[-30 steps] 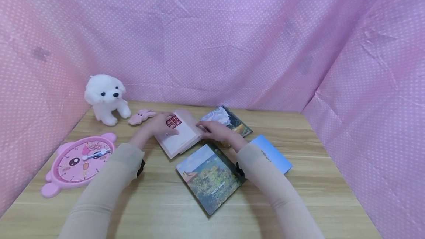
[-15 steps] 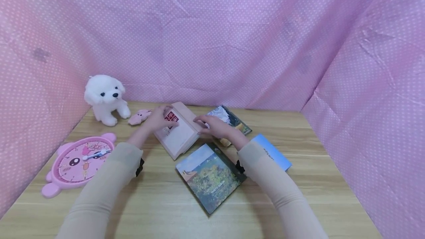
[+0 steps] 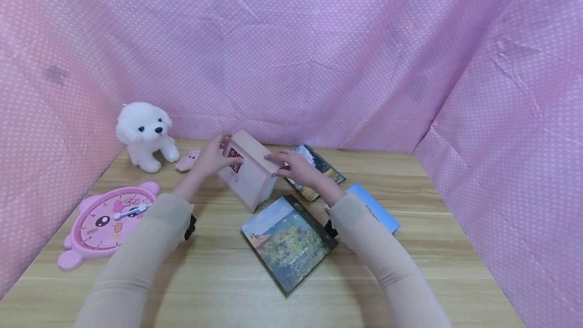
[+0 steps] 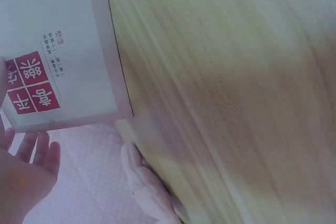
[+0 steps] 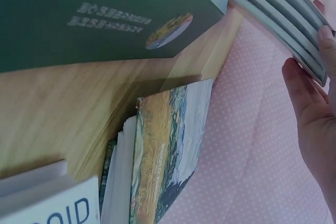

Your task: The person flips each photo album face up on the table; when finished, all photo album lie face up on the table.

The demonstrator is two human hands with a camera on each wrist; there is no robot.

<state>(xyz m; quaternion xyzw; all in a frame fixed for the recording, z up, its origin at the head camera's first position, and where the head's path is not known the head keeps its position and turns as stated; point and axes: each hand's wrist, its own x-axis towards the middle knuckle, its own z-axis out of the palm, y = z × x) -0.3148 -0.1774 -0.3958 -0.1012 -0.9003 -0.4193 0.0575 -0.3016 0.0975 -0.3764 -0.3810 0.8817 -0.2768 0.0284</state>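
A pale pinkish-white book (image 3: pixel 246 181) with a red square of printed characters stands tilted up off the table in the head view. My left hand (image 3: pixel 210 160) grips its upper left edge, thumb on the front cover and fingers behind. With thumb and fingers, my right hand (image 3: pixel 298 168) pinches the book's right end, where the spine side faces up. In the right wrist view, thick page edges of the book (image 5: pixel 283 22) show beside the right hand (image 5: pixel 315 114). Just in front lies a photo album (image 3: pixel 287 247) with a painted landscape cover.
Behind the right hand lies another painted-cover album (image 3: pixel 325 166). A blue book (image 3: pixel 373 211) is partly hidden by the right sleeve. At left are a pink clock (image 3: pixel 102 224), a white plush dog (image 3: pixel 146 135) and a small pink plush item (image 3: pixel 186 162). Pink dotted cloth (image 3: pixel 291 65) encloses the table.
Both hands have raised the pale book's far side, tipping it from nearly flat to steeply tilted, with its spine side now upward. The left hand has moved slightly up and away.
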